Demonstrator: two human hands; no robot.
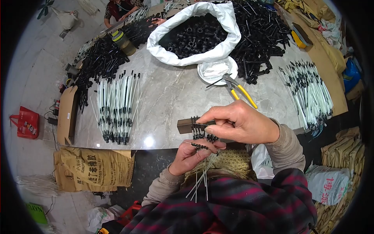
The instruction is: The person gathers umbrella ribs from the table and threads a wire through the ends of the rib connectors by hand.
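My left hand (191, 155) grips a small bunch of thin white rods with black fittings (201, 176); the rods hang down toward my lap. My right hand (238, 123) is just above it and pinches the black fitting ends (199, 132) against a brown block (186, 125) at the near edge of the marble table (171, 97). Both hands meet at that block.
A laid-out batch of white rods (117, 107) is to the left, another batch (307, 93) to the right. A white sack of black parts (193, 33), a white bowl (216, 70) and yellow-handled pliers (241, 91) lie beyond. Another person (120, 8) sits far across.
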